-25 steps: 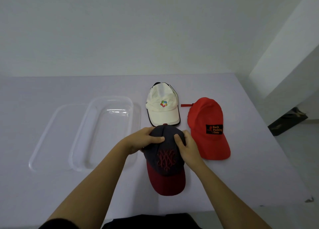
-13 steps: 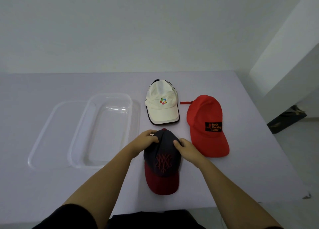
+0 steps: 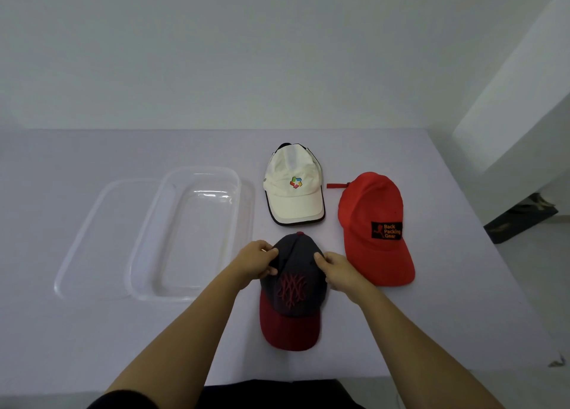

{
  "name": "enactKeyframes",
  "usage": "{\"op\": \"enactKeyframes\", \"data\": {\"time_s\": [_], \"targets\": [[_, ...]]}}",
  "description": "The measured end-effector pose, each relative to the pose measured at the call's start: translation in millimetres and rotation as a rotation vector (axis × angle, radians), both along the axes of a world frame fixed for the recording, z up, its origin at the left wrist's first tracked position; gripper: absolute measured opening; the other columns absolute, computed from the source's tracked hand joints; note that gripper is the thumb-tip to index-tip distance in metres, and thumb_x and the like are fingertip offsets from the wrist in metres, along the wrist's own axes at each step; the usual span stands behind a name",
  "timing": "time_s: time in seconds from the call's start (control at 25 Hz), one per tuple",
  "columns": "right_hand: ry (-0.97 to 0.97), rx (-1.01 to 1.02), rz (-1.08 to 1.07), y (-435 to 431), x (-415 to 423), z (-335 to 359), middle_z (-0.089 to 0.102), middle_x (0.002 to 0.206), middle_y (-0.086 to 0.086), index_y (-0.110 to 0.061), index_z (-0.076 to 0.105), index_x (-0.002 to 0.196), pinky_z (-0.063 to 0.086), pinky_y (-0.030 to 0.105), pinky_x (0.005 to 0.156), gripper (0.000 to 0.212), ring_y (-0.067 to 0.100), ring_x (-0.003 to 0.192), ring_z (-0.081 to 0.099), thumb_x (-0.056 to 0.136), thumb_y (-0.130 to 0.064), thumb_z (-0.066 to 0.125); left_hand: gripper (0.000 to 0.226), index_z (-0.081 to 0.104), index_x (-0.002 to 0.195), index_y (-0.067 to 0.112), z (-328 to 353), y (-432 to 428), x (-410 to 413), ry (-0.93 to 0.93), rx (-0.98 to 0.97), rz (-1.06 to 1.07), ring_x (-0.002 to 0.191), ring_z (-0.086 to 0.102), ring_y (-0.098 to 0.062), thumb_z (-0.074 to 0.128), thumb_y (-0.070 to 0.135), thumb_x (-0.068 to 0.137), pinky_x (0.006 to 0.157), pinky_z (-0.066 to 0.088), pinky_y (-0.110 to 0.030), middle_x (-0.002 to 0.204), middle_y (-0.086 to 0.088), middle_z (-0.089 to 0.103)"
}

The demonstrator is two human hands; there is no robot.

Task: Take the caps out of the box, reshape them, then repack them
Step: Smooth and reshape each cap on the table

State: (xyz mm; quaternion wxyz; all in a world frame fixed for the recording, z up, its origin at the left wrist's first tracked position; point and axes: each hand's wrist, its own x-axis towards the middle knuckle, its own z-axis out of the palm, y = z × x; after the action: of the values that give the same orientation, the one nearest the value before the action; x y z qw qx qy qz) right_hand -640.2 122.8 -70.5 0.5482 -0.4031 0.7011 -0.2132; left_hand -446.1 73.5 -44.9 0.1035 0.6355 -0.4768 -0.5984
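Note:
A dark grey cap with a dark red brim (image 3: 293, 288) lies on the table in front of me, brim toward me. My left hand (image 3: 257, 262) pinches the left side of its crown and my right hand (image 3: 337, 269) grips the right side. Behind it a white cap with a coloured logo (image 3: 293, 186) lies flat. A red cap with a black patch (image 3: 374, 226) lies to the right. The clear plastic box (image 3: 185, 232) stands open and empty to the left.
The box's clear lid (image 3: 89, 239) lies flat beside the box on its left. The lilac table (image 3: 92, 347) ends at the right, where the floor and a dark object (image 3: 521, 220) show. A white wall stands behind.
Both hands slid from the top of the dark cap's crown to its two sides and now pinch it there. The cap stays in place.

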Motion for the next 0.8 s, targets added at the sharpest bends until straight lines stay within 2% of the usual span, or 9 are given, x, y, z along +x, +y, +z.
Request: {"op": "enactKeyframes", "data": {"time_s": [0.08, 0.16, 0.24, 0.36, 0.44, 0.52, 0.64, 0.72, 0.8], "targets": [[0.011, -0.040, -0.056, -6, 1, -3, 0.045, 0.068, 0.001, -0.013, 0.047, 0.078, 0.045, 0.029, 0.056, 0.030, 0.012, 0.058, 0.044, 0.095, -0.038, 0.047, 0.018, 0.052, 0.092, 0.006, -6, 0, 2, 0.039, -0.019, 0.078, 0.050, 0.059, -0.011, 0.046, 0.022, 0.097, 0.046, 0.044, -0.018, 0.068, -0.006, 0.058], [0.087, -0.065, -0.055, -12, -3, -3, 0.050, 0.073, 0.003, -0.011, 0.048, 0.077, 0.055, 0.039, 0.072, 0.032, 0.014, 0.063, 0.052, 0.093, -0.039, 0.050, 0.021, 0.052, 0.083, 0.007, -12, -1, 7, 0.031, -0.048, 0.115, 0.048, 0.058, -0.011, 0.046, 0.022, 0.097, 0.051, 0.045, -0.020, 0.054, -0.003, 0.060], [0.175, -0.080, -0.016, -16, -4, -1, 0.051, 0.070, 0.002, -0.013, 0.044, 0.068, 0.054, 0.048, 0.082, 0.035, 0.015, 0.063, 0.054, 0.093, -0.037, 0.050, 0.025, 0.053, 0.077, 0.008, -14, -2, 9, -0.015, -0.077, 0.128, 0.049, 0.057, -0.012, 0.048, 0.022, 0.096, 0.056, 0.045, -0.022, 0.048, -0.002, 0.060], [0.237, -0.098, 0.012, -20, -2, 2, 0.047, 0.063, 0.001, -0.016, 0.039, 0.061, 0.052, 0.051, 0.085, 0.039, 0.017, 0.061, 0.052, 0.094, -0.035, 0.049, 0.026, 0.052, 0.075, 0.008, -13, -3, 9, -0.038, -0.079, 0.140, 0.049, 0.056, -0.012, 0.048, 0.022, 0.096, 0.056, 0.045, -0.021, 0.054, -0.006, 0.059], [0.227, -0.070, 0.015, -22, -1, 1, 0.048, 0.063, 0.002, -0.015, 0.042, 0.063, 0.052, 0.051, 0.086, 0.039, 0.018, 0.064, 0.053, 0.094, -0.037, 0.048, 0.027, 0.048, 0.075, 0.007, -11, -6, 10, -0.031, -0.066, 0.128, 0.048, 0.057, -0.012, 0.046, 0.021, 0.097, 0.056, 0.045, -0.022, 0.057, -0.007, 0.057], [0.145, 0.005, -0.018, -21, 1, 0, 0.049, 0.068, 0.002, -0.014, 0.046, 0.070, 0.055, 0.045, 0.084, 0.035, 0.016, 0.064, 0.053, 0.096, -0.038, 0.044, 0.024, 0.042, 0.074, 0.009, -9, -10, 10, -0.003, -0.038, 0.105, 0.050, 0.060, -0.014, 0.045, 0.017, 0.096, 0.057, 0.043, -0.026, 0.061, -0.009, 0.049], [0.006, 0.096, -0.059, -16, 6, 3, 0.047, 0.080, -0.001, -0.018, 0.047, 0.087, 0.053, 0.027, 0.064, 0.025, 0.012, 0.066, 0.050, 0.097, -0.039, 0.039, 0.019, 0.044, 0.075, 0.009, -10, -9, 5, 0.012, -0.023, 0.071, 0.064, 0.059, -0.021, 0.051, 0.015, 0.091, 0.063, 0.043, -0.031, 0.071, -0.011, 0.048], [0.028, 0.046, -0.046, -14, 6, 1, 0.044, 0.079, -0.002, -0.023, 0.043, 0.078, 0.049, 0.025, 0.063, 0.025, 0.011, 0.067, 0.047, 0.097, -0.038, 0.041, 0.025, 0.053, 0.082, 0.006, -11, -5, 5, 0.004, -0.034, 0.105, 0.055, 0.058, -0.016, 0.056, 0.030, 0.090, 0.058, 0.046, -0.025, 0.067, -0.009, 0.056], [0.079, -0.004, -0.053, -14, 3, -1, 0.045, 0.076, -0.002, -0.020, 0.043, 0.073, 0.053, 0.032, 0.068, 0.030, 0.012, 0.067, 0.048, 0.096, -0.039, 0.044, 0.031, 0.057, 0.083, 0.007, -14, -4, 6, -0.036, -0.069, 0.109, 0.054, 0.057, -0.014, 0.058, 0.036, 0.089, 0.059, 0.046, -0.024, 0.060, -0.006, 0.060]]}}
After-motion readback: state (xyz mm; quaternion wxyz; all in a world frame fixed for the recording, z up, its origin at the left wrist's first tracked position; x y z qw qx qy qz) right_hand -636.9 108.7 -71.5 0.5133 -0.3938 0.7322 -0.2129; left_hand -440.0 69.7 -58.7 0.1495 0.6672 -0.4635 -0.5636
